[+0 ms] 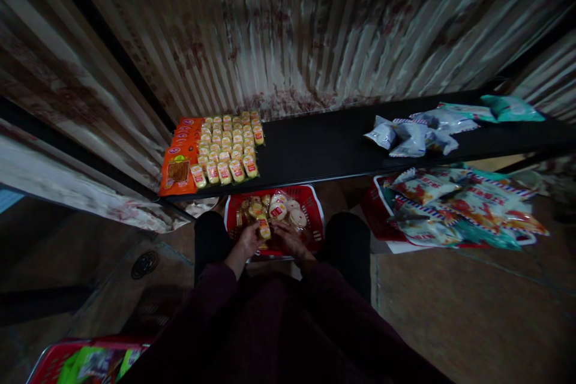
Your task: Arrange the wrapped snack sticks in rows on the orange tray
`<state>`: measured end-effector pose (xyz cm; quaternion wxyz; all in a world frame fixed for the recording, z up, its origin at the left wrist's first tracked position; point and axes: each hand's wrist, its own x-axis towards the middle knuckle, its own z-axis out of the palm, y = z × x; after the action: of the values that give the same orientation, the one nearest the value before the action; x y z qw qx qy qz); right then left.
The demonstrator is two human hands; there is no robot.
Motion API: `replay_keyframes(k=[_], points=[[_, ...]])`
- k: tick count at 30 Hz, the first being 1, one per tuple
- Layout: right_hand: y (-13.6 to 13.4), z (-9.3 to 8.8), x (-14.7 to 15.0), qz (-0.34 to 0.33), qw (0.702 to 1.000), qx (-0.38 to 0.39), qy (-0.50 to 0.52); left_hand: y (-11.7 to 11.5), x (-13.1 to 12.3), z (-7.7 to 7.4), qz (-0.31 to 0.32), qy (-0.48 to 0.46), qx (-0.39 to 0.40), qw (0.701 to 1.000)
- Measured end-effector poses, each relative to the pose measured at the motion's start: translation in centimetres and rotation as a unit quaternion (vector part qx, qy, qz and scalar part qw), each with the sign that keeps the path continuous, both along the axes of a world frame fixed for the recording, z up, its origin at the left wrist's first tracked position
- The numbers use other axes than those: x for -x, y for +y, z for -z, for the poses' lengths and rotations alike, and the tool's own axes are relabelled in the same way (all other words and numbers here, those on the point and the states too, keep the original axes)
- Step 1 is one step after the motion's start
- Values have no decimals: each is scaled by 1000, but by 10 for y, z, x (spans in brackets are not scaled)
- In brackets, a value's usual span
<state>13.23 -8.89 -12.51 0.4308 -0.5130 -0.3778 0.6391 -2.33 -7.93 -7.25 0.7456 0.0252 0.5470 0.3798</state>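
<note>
Low in front of me, my left hand (249, 241) is closed on a small yellow-wrapped snack cake (264, 229) with a red label. From the other side, the curled fingers of my right hand (290, 237) meet the pack's right edge; their tips are dim. Both hands are over a red basket (317, 207) between my knees. Inside it lie more yellow packs (255, 207) and round pale packaged pastries (278, 210). Matching yellow snack cakes (227, 147) stand in close rows on the black shelf (306, 147), beside a column of orange packets (179, 159).
White and blue bags (411, 135) and teal bags (513, 108) lie on the shelf's right part. Below them, a red basket (375, 216) holds several large snack bags (483, 204). Another red basket (51, 363) with green packets (83, 366) is at lower left. A pleated curtain (288, 30) hangs behind.
</note>
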Motion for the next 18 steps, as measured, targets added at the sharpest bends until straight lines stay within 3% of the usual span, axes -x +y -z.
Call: replay_keyframes(k=[6,10,13,18], points=[[-6,-22,3,14,999,38,-30,-5,-1,7,10,31,-76,997],[-9,-34,4,39,997,28,-57,-8,-7,5,74,70,-99,990],[-10,-32,5,17,999,2,-36,-9,-13,3,113,81,-101,985],[-7,-22,4,47,999,15,-6,-8,-11,0,66,84,-55,993]])
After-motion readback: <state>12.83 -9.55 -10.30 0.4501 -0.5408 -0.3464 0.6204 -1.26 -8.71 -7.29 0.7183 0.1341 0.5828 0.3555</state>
